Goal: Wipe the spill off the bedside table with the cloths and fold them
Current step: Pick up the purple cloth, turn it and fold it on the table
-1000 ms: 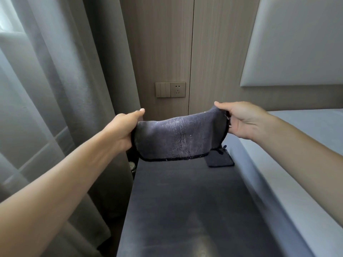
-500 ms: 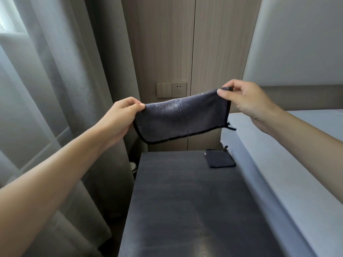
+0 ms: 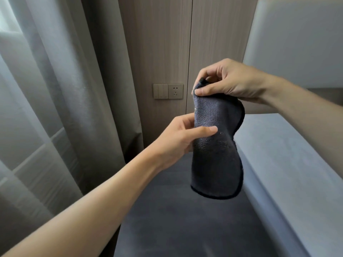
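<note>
Pinched in the right hand's (image 3: 228,80) grip at its top corners, the dark cloth (image 3: 217,149) hangs doubled over above the table (image 3: 167,210), long axis vertical. Just below, the left hand (image 3: 178,141) clamps thumb and fingers across its middle and is nearer the loose lower edge. Soft terry weave, rounded corners, thin stitched black hem; it drapes limply.
</note>
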`<state>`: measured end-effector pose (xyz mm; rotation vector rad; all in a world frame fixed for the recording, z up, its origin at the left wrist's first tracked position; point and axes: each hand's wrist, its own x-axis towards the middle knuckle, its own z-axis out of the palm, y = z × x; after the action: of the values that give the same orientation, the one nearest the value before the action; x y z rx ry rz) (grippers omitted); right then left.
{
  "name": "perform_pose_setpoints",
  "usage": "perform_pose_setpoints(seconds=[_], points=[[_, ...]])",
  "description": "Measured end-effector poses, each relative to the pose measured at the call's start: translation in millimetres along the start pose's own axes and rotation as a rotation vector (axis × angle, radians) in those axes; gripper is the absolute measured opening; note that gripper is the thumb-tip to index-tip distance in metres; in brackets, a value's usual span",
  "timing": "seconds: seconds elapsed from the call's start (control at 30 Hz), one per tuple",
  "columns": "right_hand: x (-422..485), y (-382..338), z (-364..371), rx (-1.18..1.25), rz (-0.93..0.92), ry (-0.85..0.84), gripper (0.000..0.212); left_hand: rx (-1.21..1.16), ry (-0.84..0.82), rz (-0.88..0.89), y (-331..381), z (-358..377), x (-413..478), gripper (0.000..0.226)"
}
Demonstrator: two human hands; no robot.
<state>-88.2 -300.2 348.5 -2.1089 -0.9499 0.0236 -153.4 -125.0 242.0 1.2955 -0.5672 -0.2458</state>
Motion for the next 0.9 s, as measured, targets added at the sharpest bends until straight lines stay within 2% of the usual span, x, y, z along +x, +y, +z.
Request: perform_pose_setpoints(seconds=[0.1,0.17,0.27,0.4,0.43,0.53,0.57,0.67,0.8,0.9], points=[[-3,8,-3,0.065,0.102,-0.037,0.019,-0.064,-0.05,-0.041,1,2,-1,0.028],[-4,21,2,0.127,0.208,0.013,0.033,-0.111,-0.053,-0.076,3,2,-2,0.024],[-13,46,13,0.221,0.457,0.129,0.046,-0.197,0.041,-0.102,6,1,0,0.022],[-33,73,33,0.205,0.749,0.312,0.058,-0.305,0.198,-0.093,8,-12,5,0.022],[-38,75,37,0.244,0.767,0.274,0.063,-0.33,0.229,-0.089,8,-15,6,0.024],[-45,70,46,0.411,0.721,-0.075,0.086,-0.348,0.315,-0.077,5,-21,10,0.025],[-44,65,49,0.459,0.691,-0.135,0.089,-0.327,0.343,-0.08,4,-23,10,0.026],[-35,51,58,0.603,0.583,-0.038,0.073,-0.258,0.413,-0.076,1,-30,12,0.033],[-26,49,69,0.515,0.469,0.18,0.024,-0.156,0.412,-0.044,8,-44,11,0.032],[-25,50,73,0.522,0.372,0.265,0.031,-0.016,0.352,-0.041,12,-55,7,0.031]])
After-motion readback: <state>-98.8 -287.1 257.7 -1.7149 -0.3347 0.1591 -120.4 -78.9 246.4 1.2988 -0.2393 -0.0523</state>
